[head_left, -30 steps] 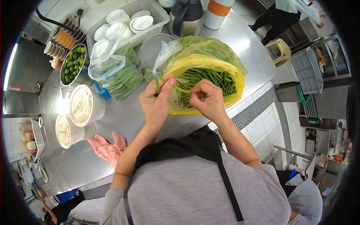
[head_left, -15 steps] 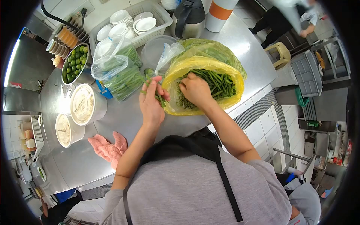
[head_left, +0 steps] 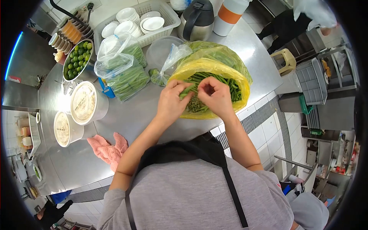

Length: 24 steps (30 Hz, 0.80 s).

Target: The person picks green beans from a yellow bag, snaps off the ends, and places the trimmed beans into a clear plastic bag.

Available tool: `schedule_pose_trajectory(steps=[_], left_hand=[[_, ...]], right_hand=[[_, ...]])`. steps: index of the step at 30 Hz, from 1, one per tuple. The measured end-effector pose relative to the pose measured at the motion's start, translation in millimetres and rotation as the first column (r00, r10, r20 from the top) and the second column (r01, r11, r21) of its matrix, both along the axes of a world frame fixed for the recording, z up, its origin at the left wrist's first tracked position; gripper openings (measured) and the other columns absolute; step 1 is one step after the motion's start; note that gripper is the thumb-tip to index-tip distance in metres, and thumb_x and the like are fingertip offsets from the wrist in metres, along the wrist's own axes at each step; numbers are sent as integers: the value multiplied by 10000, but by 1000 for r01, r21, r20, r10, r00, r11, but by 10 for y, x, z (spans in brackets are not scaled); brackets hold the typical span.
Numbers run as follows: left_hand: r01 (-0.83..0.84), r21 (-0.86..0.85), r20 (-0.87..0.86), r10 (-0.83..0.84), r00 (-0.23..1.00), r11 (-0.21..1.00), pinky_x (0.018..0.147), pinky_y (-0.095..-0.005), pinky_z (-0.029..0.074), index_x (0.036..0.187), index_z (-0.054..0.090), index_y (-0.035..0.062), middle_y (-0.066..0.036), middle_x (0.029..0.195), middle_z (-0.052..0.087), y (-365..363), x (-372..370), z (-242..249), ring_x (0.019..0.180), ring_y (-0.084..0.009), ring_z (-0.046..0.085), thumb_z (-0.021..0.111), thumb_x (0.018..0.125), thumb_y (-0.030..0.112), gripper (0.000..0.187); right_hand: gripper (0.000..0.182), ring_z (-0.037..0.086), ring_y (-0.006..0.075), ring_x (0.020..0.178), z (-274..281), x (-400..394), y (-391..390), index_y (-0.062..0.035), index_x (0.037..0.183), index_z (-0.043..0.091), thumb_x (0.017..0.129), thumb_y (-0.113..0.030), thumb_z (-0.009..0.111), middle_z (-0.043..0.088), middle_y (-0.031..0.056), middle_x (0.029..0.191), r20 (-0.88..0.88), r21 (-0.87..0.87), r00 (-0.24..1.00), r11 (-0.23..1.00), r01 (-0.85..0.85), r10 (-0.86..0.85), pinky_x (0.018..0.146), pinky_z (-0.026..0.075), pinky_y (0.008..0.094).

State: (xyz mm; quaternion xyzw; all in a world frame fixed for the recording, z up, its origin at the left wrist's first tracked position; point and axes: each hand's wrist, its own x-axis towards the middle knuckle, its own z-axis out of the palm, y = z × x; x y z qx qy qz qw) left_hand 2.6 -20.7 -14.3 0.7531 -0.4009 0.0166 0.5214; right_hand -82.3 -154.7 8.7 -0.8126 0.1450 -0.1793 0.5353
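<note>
Over the front of a yellow plastic bag [head_left: 240, 79], my left hand [head_left: 170, 101] is closed around a few green beans [head_left: 187, 91]. My right hand [head_left: 217, 97] is beside it, thumb and fingers curled together in a pinch close to the ends of those beans. What lies between its fingertips is too small to make out. More long green beans [head_left: 234, 91] fill the open bag, with small trimmed bits [head_left: 197, 104] at its near side. Left of the bag, a clear plastic bag [head_left: 126, 78] holds cut green beans, and a knotted clear bag [head_left: 166, 71] lies between the two.
Two lidded white tubs [head_left: 83, 105], a pot of limes [head_left: 78, 61] and a pink cloth [head_left: 107, 147] are on the left of the steel table [head_left: 76, 165]. A basket of white bowls [head_left: 168, 19] and a steel jug [head_left: 197, 23] stand behind. Another person [head_left: 285, 28] is at the upper right.
My left hand has moved right with its beans, from beside the yellow bag to over its opening. My right hand has come up out of the beans to meet it.
</note>
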Motion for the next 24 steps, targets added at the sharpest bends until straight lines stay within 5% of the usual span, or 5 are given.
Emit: schedule_pose_trajectory(steps=[4,6,10,15,24], left_hand=[[-11,-48,-238,0,971,999,562,-283,455,933,655,12,-130,785,606,73,57,55,591,-205,589,662,762,106,195],[-50,116,-391,92,916,992,565,-279,463,913,656,10,-145,814,614,130,86,130,633,-195,621,651,771,98,167],[9,85,-386,25,922,996,578,-288,478,911,656,26,-119,786,610,71,23,171,644,-209,622,644,767,97,161],[122,251,144,-162,976,960,589,-339,494,988,649,103,-45,907,595,-23,-95,-48,688,-254,598,645,695,57,297],[229,441,197,-343,919,868,618,-365,509,953,636,106,-31,938,576,-19,-14,-24,714,-260,612,598,670,37,294]], right_hand=[[86,554,108,588,-107,-117,-220,-6,827,636,743,-25,642,581,31,671,64,-137,985,976,168,-160,554,447,234],[114,588,214,631,-182,-199,-293,-7,824,646,733,-76,651,582,76,734,-81,-609,995,793,-1,-60,584,472,306],[69,558,264,778,-501,-199,-147,-38,708,617,673,-96,606,515,97,786,-176,-819,980,566,-95,-91,692,475,376],[136,531,262,837,-402,-148,-66,-56,744,595,622,-91,645,502,90,830,-130,-767,989,639,-59,-64,724,441,376],[227,540,261,841,-49,-247,-119,-72,837,583,629,-51,671,545,59,851,-18,-523,994,847,-97,104,734,423,358]])
